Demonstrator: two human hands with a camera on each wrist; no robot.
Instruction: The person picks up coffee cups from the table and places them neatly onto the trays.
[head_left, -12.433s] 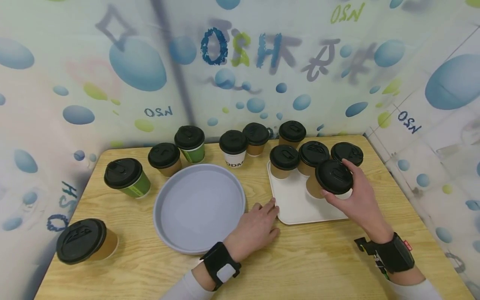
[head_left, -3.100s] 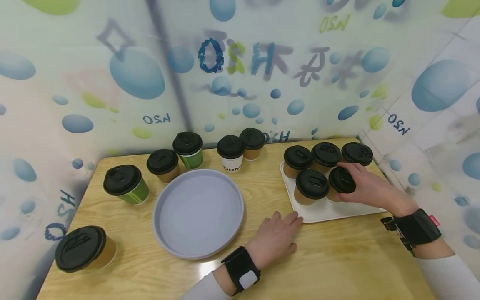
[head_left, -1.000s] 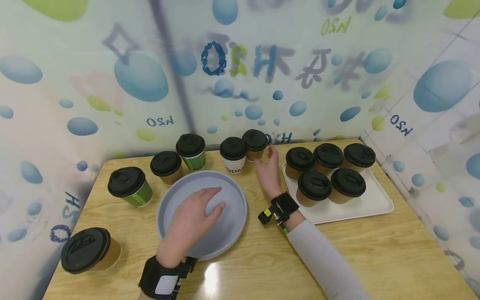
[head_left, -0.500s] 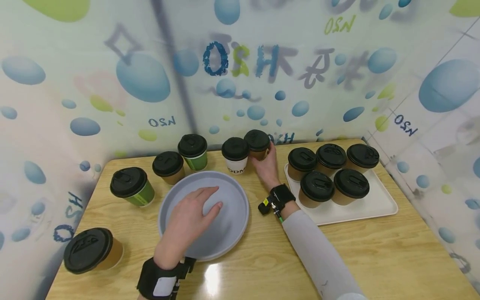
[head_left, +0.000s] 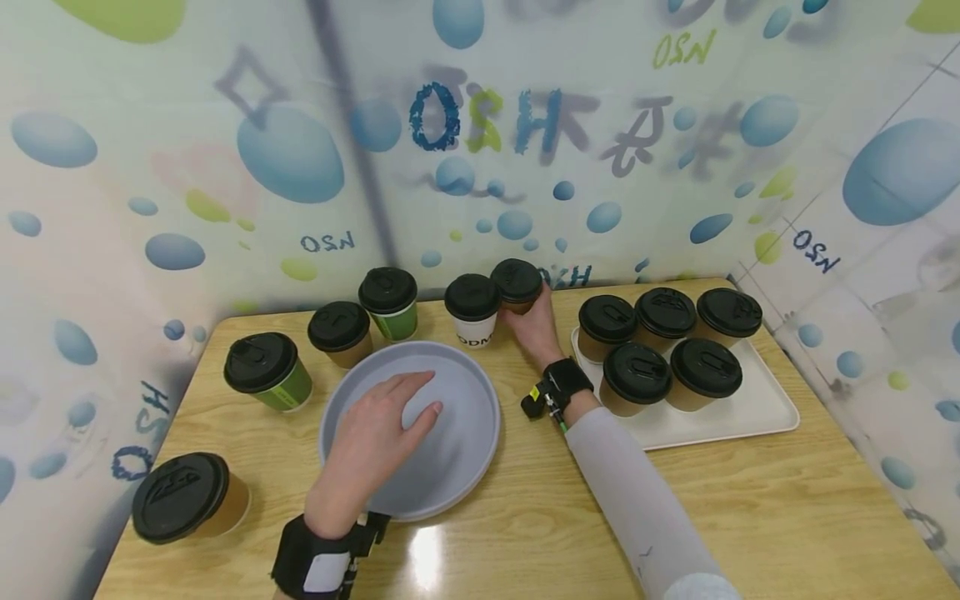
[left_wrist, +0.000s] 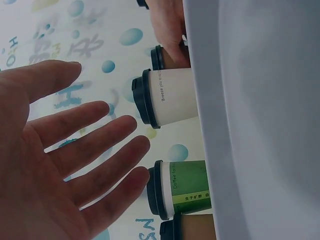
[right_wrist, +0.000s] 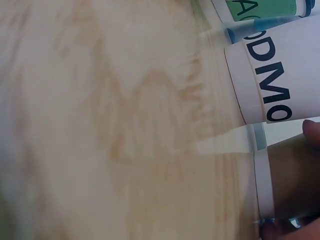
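My right hand grips a brown paper coffee cup with a black lid, by the back wall. Part of the cup's side is hidden by the fingers. Just left of it stands a white cup with black lettering, also black-lidded. Above the grey-blue round tray hovers my left hand, fingers spread and holding nothing. The left wrist view shows that bare palm beside the tray's rim. On the white rectangular tray at the right stand several brown cups with black lids.
Around the round tray's left and back stand two green cups and a brown cup. Another brown cup stands near the table's left edge. A patterned wall closes off the wooden table behind.
Brown cups were set on the white tray by my right hand, which then moved left and took hold of the back brown cup. My left hand left the white tray's edge for the round tray.
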